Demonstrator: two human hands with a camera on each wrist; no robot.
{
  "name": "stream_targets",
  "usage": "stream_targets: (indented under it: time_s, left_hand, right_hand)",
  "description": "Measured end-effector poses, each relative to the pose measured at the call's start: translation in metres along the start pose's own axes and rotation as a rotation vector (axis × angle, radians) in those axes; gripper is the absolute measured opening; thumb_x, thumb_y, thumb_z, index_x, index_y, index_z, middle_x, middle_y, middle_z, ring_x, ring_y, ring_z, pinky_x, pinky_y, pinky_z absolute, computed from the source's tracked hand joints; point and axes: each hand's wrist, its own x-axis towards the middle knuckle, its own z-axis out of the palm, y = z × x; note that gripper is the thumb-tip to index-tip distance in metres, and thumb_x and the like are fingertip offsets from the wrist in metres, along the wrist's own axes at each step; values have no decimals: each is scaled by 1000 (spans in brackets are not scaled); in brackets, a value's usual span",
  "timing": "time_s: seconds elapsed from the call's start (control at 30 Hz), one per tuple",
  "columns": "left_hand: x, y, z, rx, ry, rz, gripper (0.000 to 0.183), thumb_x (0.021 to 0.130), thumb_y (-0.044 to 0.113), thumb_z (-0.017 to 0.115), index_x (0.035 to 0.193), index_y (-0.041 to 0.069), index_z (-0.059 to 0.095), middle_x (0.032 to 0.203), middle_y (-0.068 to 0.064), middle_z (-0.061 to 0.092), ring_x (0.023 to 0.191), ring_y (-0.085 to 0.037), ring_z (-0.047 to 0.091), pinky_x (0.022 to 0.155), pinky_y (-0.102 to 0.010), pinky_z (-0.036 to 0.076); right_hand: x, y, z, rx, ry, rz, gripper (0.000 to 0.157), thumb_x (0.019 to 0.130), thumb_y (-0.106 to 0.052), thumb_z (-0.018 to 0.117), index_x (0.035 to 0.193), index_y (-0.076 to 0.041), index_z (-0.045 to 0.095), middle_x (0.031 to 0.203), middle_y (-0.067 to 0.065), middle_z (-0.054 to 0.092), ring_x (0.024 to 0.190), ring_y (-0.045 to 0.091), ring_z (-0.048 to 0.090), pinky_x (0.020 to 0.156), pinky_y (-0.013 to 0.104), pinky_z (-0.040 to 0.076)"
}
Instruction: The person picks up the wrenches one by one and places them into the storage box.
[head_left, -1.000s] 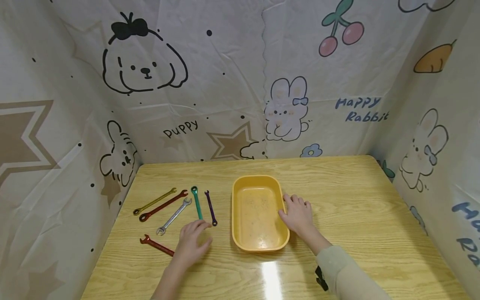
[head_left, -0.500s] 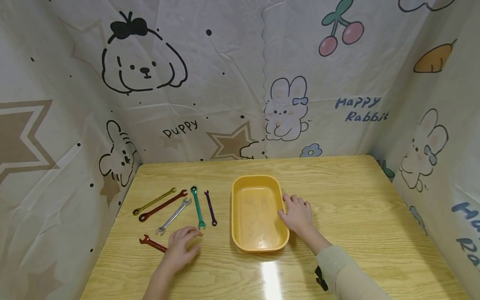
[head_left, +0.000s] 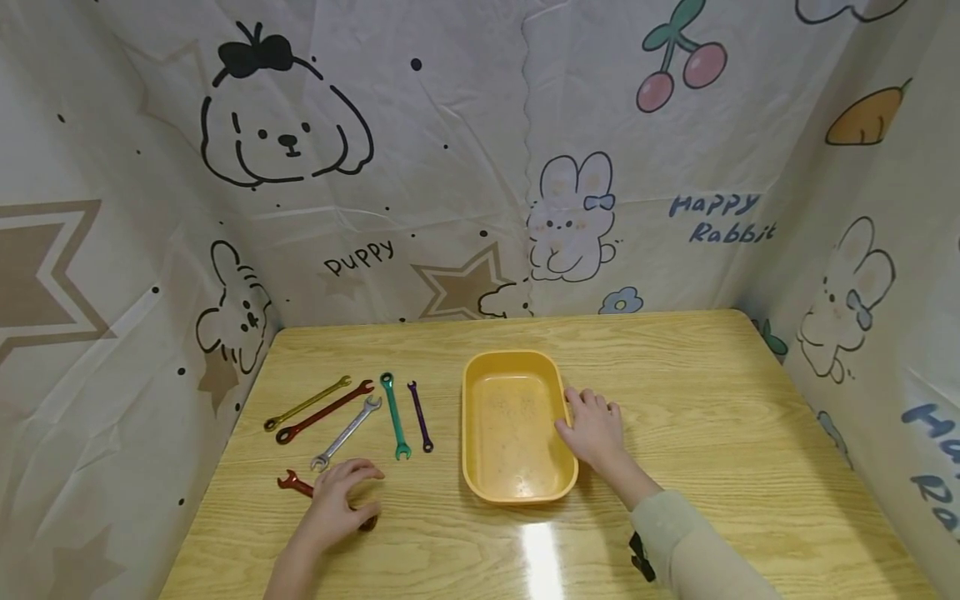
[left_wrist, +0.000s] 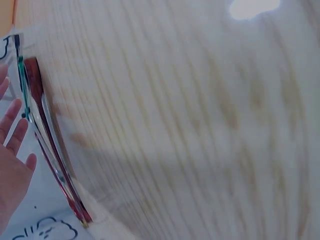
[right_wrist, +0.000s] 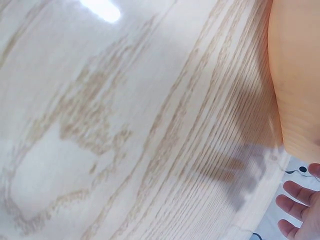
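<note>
My left hand point(head_left: 332, 505) is over the middle of the nearest red wrench point(head_left: 297, 484), hiding it; the open-ended jaw and a dark far end show on either side. In the left wrist view the fingers point(left_wrist: 18, 134) are spread and loosely bent beside the wrenches. My right hand point(head_left: 597, 429) rests at the right rim of a yellow plastic tray point(head_left: 471, 433), its thumb on the rim and its fingers relaxed. Only fingertips point(right_wrist: 295, 206) of it show in the right wrist view, beside the tray's wall point(right_wrist: 297, 75).
Left of the tray lie a gold wrench point(head_left: 309, 403), another red wrench point(head_left: 326, 412), a silver open-ended wrench point(head_left: 347, 432), a green wrench point(head_left: 394, 417) and a small purple wrench point(head_left: 420, 417). Printed cloth point(head_left: 450, 167) walls the wooden table point(head_left: 712, 417) on the back and sides.
My left hand has moved left and toward me, from beside the green wrench to the nearest red wrench, uncovering the green wrench's lower end. The right hand and tray have stayed put.
</note>
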Motion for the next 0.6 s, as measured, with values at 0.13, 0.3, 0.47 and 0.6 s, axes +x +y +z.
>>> stream_targets:
  time_s: [0.13, 0.3, 0.47, 0.6]
  left_hand:
    - [-2, -6, -6, 0, 1, 7, 36, 69, 10, 78, 102, 16, 66, 115, -9, 55, 114, -37, 42, 94, -65, 12]
    - [-3, -15, -10, 25, 4, 21, 35, 66, 14, 80, 98, 17, 67, 112, -6, 56, 112, -35, 44, 92, -62, 15]
    - [-2, -22, -12, 18, 10, 27, 35, 63, 14, 81, 95, 17, 68, 109, -7, 56, 108, -34, 46, 90, -61, 17]
    - [-1, -26, -15, 36, 23, 47, 32, 63, 14, 81, 92, 18, 69, 109, -8, 56, 106, -34, 47, 88, -60, 19]
  right_hand:
    - [0, 0, 0, -2, 0, -2, 45, 84, -36, 52, 123, -13, 49, 113, 14, 52, 104, 34, 47, 86, 54, 32]
    - [0, 0, 0, 1, 0, 1, 46, 84, -35, 53, 124, -12, 49, 114, 14, 52, 107, 34, 47, 89, 54, 31]
    - [0, 0, 1, 2, 6, 1, 46, 84, -35, 53, 124, -12, 49, 113, 14, 53, 106, 34, 47, 88, 54, 31]
    - [0, 0, 1, 1, 0, 3, 46, 84, -35, 53, 124, -12, 49, 114, 14, 52, 107, 34, 47, 88, 54, 31]
